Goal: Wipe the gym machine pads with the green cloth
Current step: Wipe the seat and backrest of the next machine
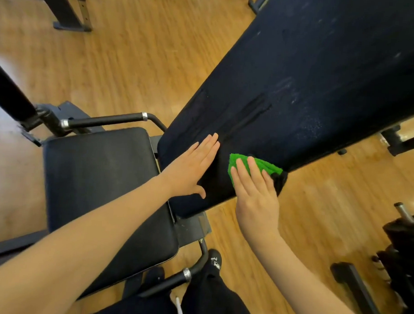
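A wooden plank floor [139,59] in a warm honey tone is spreading across the whole room, catching a pale glare of light at nine o'clock. A dark metal frame foot [72,15] is standing on the boards at eleven o'clock, while another black frame piece [401,141] is poking in at three o'clock. At four o'clock a stack of black weight plates [404,239] is sitting on a steel peg, and just below it, toward five o'clock, a black angled bar [359,291] is lying across the floor.
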`<move>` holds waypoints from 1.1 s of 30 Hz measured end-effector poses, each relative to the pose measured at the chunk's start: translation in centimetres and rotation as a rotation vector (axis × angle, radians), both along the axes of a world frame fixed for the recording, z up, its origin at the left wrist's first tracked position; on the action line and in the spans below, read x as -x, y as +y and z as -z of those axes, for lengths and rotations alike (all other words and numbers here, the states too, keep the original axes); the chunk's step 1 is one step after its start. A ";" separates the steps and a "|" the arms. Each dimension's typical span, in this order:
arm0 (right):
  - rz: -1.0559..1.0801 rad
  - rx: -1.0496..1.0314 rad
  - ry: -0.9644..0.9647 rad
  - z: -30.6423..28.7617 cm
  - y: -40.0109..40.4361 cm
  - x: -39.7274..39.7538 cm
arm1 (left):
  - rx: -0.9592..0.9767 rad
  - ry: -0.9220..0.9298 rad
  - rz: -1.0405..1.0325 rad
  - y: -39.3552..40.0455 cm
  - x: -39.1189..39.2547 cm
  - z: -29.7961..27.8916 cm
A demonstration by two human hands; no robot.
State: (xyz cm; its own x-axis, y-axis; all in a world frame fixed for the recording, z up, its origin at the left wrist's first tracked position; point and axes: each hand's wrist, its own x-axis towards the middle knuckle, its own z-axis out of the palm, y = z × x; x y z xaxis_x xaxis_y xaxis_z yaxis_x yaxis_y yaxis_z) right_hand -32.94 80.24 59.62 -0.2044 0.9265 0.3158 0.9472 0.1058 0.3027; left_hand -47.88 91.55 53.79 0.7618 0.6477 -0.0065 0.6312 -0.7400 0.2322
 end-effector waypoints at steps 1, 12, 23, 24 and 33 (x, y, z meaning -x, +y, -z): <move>-0.022 0.089 -0.031 1.5 -0.2 0.7 | 0.010 0.016 -0.013 -0.4 0.3 0.8; -0.143 0.369 -0.013 3.0 -0.8 2.2 | 0.100 0.123 -0.059 -2.1 2.8 4.4; -0.117 0.589 -0.226 7.0 0.4 5.2 | 0.319 0.234 -0.654 -8.3 8.9 13.0; -0.153 0.637 -0.268 7.9 0.6 5.7 | 0.332 0.242 -0.691 -8.7 9.4 14.0; -0.352 0.815 -0.430 14.5 3.1 8.8 | 0.513 0.281 -0.752 -9.8 11.1 19.5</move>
State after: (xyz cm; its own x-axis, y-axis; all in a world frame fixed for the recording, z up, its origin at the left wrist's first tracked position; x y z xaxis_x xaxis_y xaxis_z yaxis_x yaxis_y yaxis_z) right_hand -41.70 83.36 45.12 -0.4580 0.6918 -0.5583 0.6478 0.6898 0.3233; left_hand -59.00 81.77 34.30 0.0743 0.8349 -0.5453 0.9825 0.0324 0.1836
